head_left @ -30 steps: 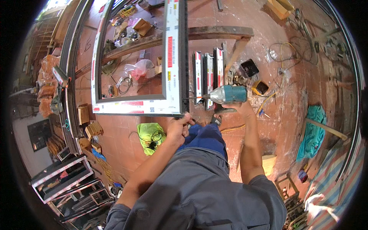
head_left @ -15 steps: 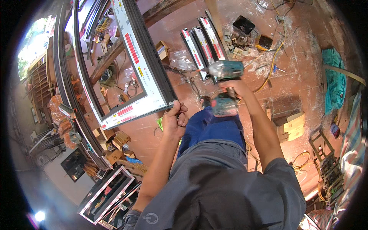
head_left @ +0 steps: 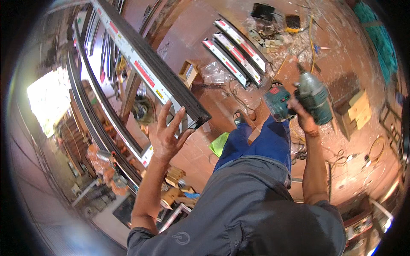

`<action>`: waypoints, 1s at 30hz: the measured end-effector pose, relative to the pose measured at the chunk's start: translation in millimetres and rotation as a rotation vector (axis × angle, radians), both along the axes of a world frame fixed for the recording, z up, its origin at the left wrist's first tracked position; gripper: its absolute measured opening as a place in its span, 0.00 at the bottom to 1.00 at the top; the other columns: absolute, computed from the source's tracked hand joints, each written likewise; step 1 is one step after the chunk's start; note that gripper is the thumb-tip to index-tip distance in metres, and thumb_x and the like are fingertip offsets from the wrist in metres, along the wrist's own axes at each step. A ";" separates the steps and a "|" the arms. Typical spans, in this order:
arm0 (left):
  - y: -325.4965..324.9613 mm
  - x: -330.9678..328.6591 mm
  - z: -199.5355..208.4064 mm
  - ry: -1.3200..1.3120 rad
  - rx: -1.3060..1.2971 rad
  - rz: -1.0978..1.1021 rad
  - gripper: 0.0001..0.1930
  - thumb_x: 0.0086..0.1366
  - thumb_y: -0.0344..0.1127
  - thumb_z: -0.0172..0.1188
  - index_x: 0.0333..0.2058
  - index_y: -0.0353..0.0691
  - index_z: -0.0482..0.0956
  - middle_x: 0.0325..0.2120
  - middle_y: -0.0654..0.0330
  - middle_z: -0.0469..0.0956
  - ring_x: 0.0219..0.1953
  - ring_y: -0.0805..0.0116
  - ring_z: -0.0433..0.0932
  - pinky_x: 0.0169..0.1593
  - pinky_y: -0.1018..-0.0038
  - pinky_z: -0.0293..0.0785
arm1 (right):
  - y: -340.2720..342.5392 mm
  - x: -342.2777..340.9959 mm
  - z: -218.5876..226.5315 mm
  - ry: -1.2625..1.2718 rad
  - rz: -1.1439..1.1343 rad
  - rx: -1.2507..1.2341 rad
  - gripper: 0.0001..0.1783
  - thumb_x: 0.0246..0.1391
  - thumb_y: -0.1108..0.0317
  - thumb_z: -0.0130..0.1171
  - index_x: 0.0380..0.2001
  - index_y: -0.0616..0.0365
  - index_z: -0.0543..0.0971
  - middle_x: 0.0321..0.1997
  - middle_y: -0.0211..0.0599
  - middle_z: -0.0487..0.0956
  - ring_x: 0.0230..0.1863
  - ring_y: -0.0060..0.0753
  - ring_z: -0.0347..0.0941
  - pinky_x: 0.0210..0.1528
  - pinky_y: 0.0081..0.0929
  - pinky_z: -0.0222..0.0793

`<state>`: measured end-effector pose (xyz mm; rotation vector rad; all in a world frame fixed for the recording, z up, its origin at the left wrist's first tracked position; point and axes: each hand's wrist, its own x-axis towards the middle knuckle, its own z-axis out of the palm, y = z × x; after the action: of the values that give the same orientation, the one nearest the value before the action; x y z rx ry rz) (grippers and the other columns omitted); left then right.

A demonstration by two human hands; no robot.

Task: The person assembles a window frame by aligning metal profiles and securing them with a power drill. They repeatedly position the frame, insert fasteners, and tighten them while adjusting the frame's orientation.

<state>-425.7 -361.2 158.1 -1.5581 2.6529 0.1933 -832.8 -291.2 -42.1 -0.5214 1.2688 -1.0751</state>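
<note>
A dark metal window frame [head_left: 147, 70], covered in white protective film with red and yellow labels, slants across the upper left. At its near corner my left hand [head_left: 164, 141] has its fingers spread, the tips at the film or just over it; whether they press on it I cannot tell. My right hand [head_left: 306, 119] is wrapped round the grip of a teal and black cordless drill [head_left: 315, 98], held out to the right of my legs. The drill's chuck points away from me, and its battery [head_left: 278, 103] faces left.
Three short film-covered profiles [head_left: 235, 53] lie on the tiled floor ahead. Beyond them are metal offcuts [head_left: 267, 40] and dark trays [head_left: 262, 12]. A cardboard box [head_left: 358, 111] stands right, a small open box [head_left: 188, 71] near the frame. Long profiles [head_left: 92, 111] run along the left.
My left hand has gone from curled at the frame's corner to spread fingers. The drill has moved right and turned, its chuck now away from me. My view has shifted.
</note>
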 end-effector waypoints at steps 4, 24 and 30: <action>-14.8 21.3 -16.2 0.013 0.015 -0.127 0.43 0.43 0.44 0.83 0.62 0.52 0.80 0.67 0.41 0.68 0.59 0.44 0.80 0.47 0.60 0.86 | 75.6 70.3 -2.9 0.497 0.110 -0.483 0.31 0.63 0.61 0.68 0.67 0.52 0.74 0.61 0.29 0.81 0.58 0.36 0.79 0.62 0.39 0.75; -70.5 -48.6 -38.8 0.066 -0.129 -0.788 0.22 0.61 0.60 0.70 0.32 0.45 0.89 0.29 0.61 0.83 0.33 0.56 0.83 0.34 0.65 0.76 | 203.0 371.3 9.9 -0.553 -0.501 -0.369 0.33 0.52 0.67 0.73 0.61 0.61 0.77 0.55 0.44 0.85 0.52 0.40 0.84 0.56 0.34 0.78; -83.1 -72.9 -37.7 -0.185 0.256 -0.793 0.26 0.64 0.59 0.68 0.27 0.37 0.87 0.22 0.56 0.79 0.26 0.58 0.76 0.32 0.63 0.69 | 183.9 368.5 17.8 0.199 -0.486 -0.559 0.35 0.49 0.61 0.74 0.61 0.56 0.78 0.55 0.49 0.84 0.53 0.52 0.83 0.55 0.40 0.78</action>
<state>-498.5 -444.3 120.4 -0.3676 2.7165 0.3012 -464.3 -107.3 -24.4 -0.7745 1.2953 -1.8485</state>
